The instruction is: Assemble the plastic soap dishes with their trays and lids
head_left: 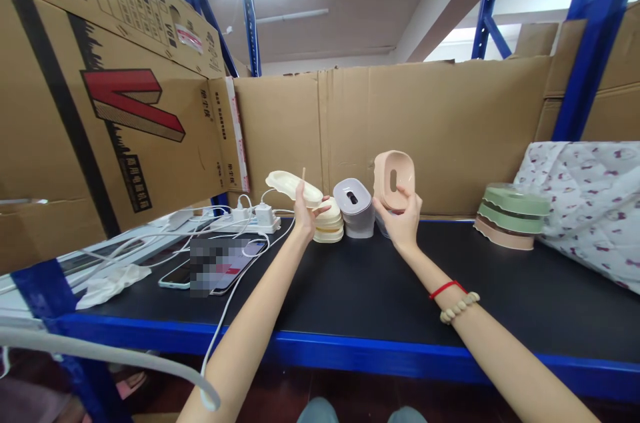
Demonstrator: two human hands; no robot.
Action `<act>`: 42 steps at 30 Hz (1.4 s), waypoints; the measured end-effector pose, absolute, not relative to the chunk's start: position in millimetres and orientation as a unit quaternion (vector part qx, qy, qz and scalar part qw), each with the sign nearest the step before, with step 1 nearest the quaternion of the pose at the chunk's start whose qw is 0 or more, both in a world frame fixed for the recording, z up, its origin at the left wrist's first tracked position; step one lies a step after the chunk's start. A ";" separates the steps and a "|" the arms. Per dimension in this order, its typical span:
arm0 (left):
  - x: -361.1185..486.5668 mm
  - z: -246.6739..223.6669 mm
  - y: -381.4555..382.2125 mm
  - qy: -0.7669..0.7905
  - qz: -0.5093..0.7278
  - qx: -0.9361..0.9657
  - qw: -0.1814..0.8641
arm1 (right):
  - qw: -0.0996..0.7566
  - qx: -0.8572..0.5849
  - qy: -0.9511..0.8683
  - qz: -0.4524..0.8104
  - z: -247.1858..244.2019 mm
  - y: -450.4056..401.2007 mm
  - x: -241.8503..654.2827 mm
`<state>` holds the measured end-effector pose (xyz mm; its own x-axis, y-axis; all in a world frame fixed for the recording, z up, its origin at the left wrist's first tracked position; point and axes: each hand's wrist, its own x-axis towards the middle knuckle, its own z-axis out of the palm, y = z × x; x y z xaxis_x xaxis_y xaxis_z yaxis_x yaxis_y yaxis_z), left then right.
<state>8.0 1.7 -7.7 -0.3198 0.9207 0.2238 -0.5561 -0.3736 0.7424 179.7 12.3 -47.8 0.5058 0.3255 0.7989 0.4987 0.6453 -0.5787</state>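
My left hand is closed on a cream oval piece, which it holds tilted above the shelf. In my right hand is a peach, cup-like piece with a slot in its base, its opening turned toward me. Between the hands, a grey-lilac stack of similar pieces stands on the black shelf top. Just left of it sits a stack of cream pieces, partly behind my left fingers. Something clear, partly hidden, lies behind my right hand.
Green and peach pieces are stacked at the right beside a patterned white cloth. At left are phones, a power strip, loose white cables and crumpled tissue. Cardboard stands behind; a blue rail edges the front.
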 end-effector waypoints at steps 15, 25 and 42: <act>-6.2 -22.6 15.5 0.510 0.708 0.389 0.296 | 0.793 -0.450 -0.404 -0.069 -46.5 21.7 208.7; -13.7 -41.3 30.9 0.508 0.675 0.461 0.272 | 0.716 -0.398 -0.573 -0.032 -49.4 11.6 174.0; -10.2 -49.5 29.8 0.590 0.472 0.651 0.066 | 0.640 -0.387 -0.664 -0.018 -69.3 34.4 161.6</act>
<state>-10.2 29.8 -49.5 -0.1427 0.8308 0.5380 0.7065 -0.2952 0.6432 161.6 34.4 -69.3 0.1188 0.4899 0.8637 0.5368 0.7001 -0.4709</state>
